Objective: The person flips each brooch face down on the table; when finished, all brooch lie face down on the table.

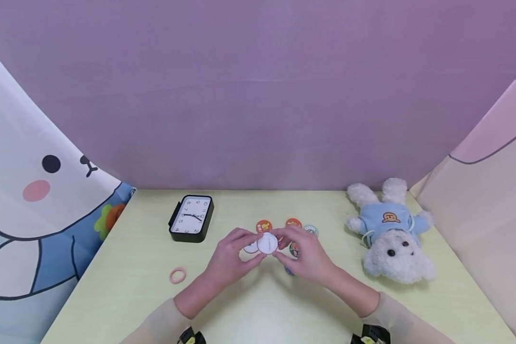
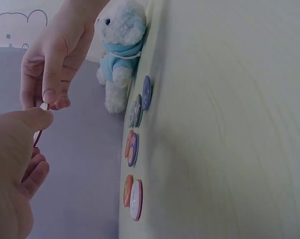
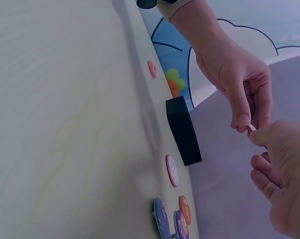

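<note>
Above the table, a round badge point(image 1: 267, 243) is held up between both hands, its white side with a faint line facing the head camera. My left hand point(image 1: 232, 258) pinches its left edge between thumb and fingers. From the other side, my right hand point(image 1: 308, 255) pinches the right edge. Seen edge-on in the left wrist view, the badge has a thin red rim. Below the hands lie several more badges: an orange one point(image 1: 264, 226), a white one point(image 1: 250, 248), a red-orange one point(image 1: 293, 222) and a pale teal one point(image 1: 311, 230). The right hand partly covers a dark blue badge point(image 1: 289, 271).
A black-framed clock point(image 1: 192, 217) lies face up at the back left of the table. Nearer the front left is a pink ring point(image 1: 177, 275). On the right, a white plush toy point(image 1: 391, 234) in a blue hoodie lies on its back. A purple backdrop point(image 1: 258, 119) rises behind.
</note>
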Demonstrator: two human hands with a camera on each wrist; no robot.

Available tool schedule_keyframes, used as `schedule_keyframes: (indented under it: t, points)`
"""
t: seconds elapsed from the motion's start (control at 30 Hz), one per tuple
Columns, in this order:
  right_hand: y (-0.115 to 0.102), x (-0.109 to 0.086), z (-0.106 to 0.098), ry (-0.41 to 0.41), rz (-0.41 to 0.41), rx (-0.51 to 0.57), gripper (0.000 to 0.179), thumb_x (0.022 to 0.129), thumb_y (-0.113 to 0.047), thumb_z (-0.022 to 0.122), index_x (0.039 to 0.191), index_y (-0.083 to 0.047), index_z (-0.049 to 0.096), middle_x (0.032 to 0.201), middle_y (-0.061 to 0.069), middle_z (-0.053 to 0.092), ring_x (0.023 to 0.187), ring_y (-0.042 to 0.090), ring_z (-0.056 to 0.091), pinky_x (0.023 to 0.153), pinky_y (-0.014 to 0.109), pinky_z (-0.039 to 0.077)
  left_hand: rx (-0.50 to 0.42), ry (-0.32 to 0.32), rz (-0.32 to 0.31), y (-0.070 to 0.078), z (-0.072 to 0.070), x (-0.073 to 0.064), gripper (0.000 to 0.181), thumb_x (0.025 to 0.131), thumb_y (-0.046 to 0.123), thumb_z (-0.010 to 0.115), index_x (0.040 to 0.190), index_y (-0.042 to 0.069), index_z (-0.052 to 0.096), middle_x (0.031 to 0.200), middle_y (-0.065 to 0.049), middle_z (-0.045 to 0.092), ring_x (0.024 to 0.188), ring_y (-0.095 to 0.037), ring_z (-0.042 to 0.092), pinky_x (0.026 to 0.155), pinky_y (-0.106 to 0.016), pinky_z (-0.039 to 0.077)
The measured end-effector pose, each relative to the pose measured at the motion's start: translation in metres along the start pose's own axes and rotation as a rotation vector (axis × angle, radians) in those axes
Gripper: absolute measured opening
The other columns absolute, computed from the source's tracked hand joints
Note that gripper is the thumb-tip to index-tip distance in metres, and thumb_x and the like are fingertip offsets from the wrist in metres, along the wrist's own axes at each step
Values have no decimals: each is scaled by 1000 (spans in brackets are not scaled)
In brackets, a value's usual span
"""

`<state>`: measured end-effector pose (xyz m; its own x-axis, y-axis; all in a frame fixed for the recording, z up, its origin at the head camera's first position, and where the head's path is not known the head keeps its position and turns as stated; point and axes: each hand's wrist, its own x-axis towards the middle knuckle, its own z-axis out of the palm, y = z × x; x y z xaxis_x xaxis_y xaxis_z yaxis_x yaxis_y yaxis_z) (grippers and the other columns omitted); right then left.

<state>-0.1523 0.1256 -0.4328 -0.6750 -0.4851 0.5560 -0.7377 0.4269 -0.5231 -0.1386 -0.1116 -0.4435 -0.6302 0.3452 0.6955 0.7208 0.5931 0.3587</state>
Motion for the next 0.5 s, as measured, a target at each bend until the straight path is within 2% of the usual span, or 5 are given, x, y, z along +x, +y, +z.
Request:
schedule_keyframes:
  t: [0.17, 0.37, 0.5]
  points:
    - [5, -3, 4, -34, 11, -12, 43, 84, -11, 90, 124, -9, 75, 110, -1, 73, 88, 11, 73, 79, 30, 64, 3, -72, -49, -1, 2, -5, 46, 75, 14, 97, 116, 4, 80, 100, -4, 75, 90, -15, 71, 79, -19, 63]
    - [12, -7, 10, -25, -48, -78, 44, 83, -13, 92, 124, -5, 77, 114, 4, 72, 90, 16, 71, 75, 29, 64, -9, -135, -84, -3, 4, -7, 43, 79, 14, 95, 118, 4, 79, 102, -5, 75, 90, -15, 72, 79, -22, 64]
    - [13, -9, 12, -36, -83, -141, 44, 81, -15, 93, 122, -5, 78, 113, 6, 73, 94, 17, 73, 79, 26, 64, -4, -177, -104, -4, 7, -9, 42, 81, 16, 94, 119, 5, 79, 104, -6, 76, 92, -16, 72, 80, -25, 65]
